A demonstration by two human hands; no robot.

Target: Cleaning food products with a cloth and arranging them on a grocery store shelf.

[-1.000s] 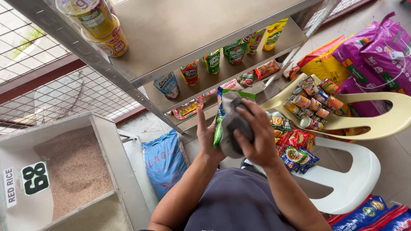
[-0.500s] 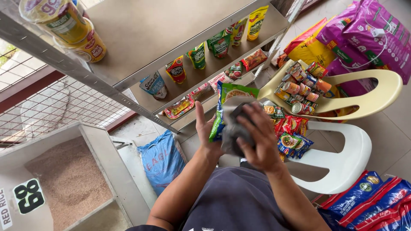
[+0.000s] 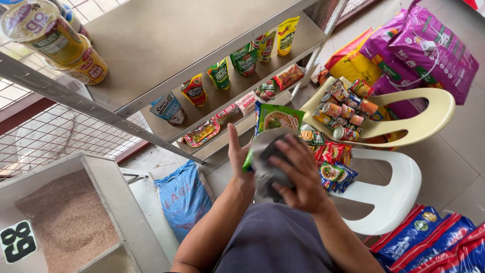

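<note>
My left hand (image 3: 236,161) holds a green instant-noodle packet (image 3: 277,117) upright in front of my chest, thumb and palm along its left edge. My right hand (image 3: 299,174) presses a crumpled grey cloth (image 3: 265,164) against the packet's lower front, fingers wrapped over the cloth. Both hands are over the white plastic chair (image 3: 394,194) and just in front of the metal shelf (image 3: 166,65).
Sauce pouches (image 3: 245,59) stand on a lower shelf, with flat packets (image 3: 202,134) below. A cream chair (image 3: 429,121) holds several cans (image 3: 343,108). Snack packets (image 3: 336,162) lie on the white chair. Purple and yellow sacks (image 3: 429,45), a blue sack (image 3: 184,197), a rice bin (image 3: 60,222).
The view has shifted slightly and my hands have risen a little. My right hand keeps rubbing the cloth over the packet, now lower on its front.
</note>
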